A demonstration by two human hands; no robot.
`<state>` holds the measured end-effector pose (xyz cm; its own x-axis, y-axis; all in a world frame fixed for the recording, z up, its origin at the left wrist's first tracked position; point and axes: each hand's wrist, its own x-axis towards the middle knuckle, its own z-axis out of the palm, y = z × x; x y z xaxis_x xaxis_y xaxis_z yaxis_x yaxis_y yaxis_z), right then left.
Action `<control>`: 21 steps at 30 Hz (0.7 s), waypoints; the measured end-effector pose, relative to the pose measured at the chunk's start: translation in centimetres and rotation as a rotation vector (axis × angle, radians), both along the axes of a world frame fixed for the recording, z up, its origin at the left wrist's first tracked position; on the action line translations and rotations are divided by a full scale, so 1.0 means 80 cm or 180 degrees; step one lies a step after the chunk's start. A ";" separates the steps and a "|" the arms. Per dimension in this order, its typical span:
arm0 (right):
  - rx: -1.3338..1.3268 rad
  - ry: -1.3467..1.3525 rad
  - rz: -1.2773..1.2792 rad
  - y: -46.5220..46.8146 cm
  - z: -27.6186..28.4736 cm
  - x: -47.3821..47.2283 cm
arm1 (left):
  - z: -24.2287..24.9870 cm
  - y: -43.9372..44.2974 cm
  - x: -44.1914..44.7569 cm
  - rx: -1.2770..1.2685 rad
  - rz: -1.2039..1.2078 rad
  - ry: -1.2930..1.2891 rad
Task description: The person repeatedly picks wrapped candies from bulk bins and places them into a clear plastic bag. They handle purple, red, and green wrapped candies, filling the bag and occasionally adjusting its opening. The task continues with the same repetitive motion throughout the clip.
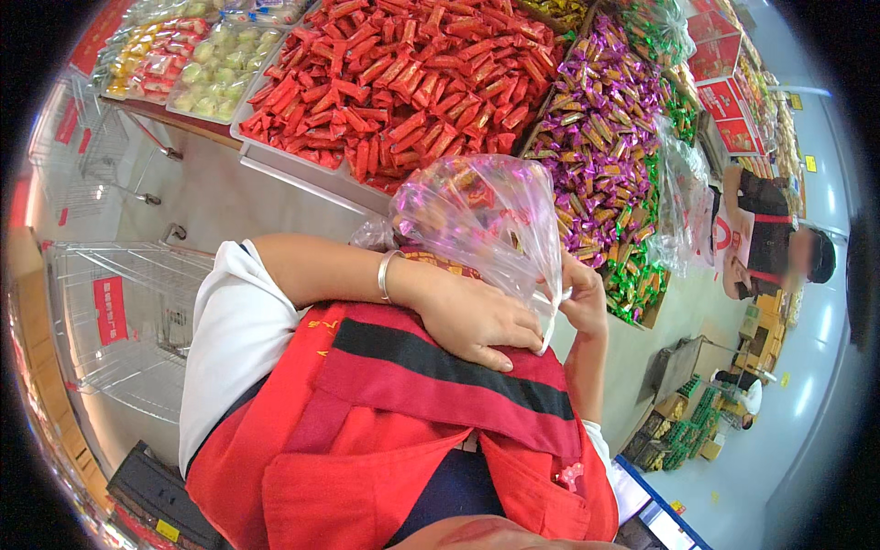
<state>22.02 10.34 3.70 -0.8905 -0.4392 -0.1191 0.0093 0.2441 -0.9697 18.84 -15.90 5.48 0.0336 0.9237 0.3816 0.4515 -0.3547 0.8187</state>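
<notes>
A clear plastic bag [474, 213] with pink print bulges in front of my chest, and wrapped sweets show blurred through its film. Its upper end is drawn into a tight white twist. My right hand [584, 295] grips this twist from the right, fingers curled around it. From the left, my left hand [478, 323], below a silver bangle [386, 276], reaches across the red apron [316, 440] and has its fingertips on the loose tail of the twist. Part of the left fingers' grip is hidden. Red-wrapped sweets [412, 82] fill a white tray just beyond the bag.
Purple-wrapped sweets [598, 124] and green-wrapped ones [629, 275] lie in boxes at right. Wire shopping carts [130, 309] stand at left. A person [756, 227] is at far right, near stacked red cartons [729, 103]. A loose plastic bag [677, 206] hangs over the sweets.
</notes>
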 end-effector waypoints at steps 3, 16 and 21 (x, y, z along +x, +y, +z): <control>0.0183 0.0064 0.0246 -0.010 0.006 -0.005 | 0.004 -0.002 -0.003 -0.0008 -0.0049 0.0045; -0.0671 -0.1119 -0.0634 -0.078 0.030 0.004 | 0.018 -0.012 -0.010 -0.0407 0.0019 -0.0063; -0.1976 -0.0510 -0.0991 -0.046 0.029 0.006 | -0.002 -0.058 -0.053 -0.0243 0.1418 0.0351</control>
<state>22.53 6.67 6.03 -0.9781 -0.1964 -0.0695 0.1429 -0.3900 -0.9097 14.63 -20.51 5.33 -0.3362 0.8827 0.3283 0.6321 -0.0469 0.7734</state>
